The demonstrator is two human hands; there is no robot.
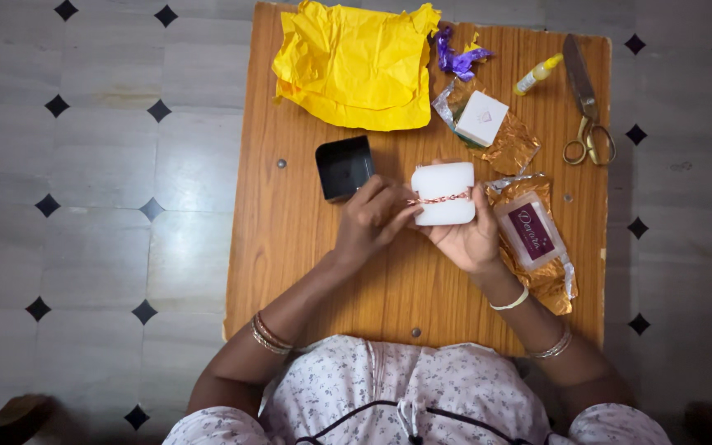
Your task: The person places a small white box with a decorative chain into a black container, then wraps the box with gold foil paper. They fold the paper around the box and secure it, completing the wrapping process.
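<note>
Small wooden desk on grey tiled floor with black diamond insets. Crumpled yellow paper at far edge. Purple scrap just beside it. Black square tray near middle. Small white box on gold wrapper. Glue bottle near scissors at right. Maroon-labelled packet on gold foil, right side.

White box with a thread

We see the rounded white box held between both grips, a red-and-white thread lying across its middle.
</note>
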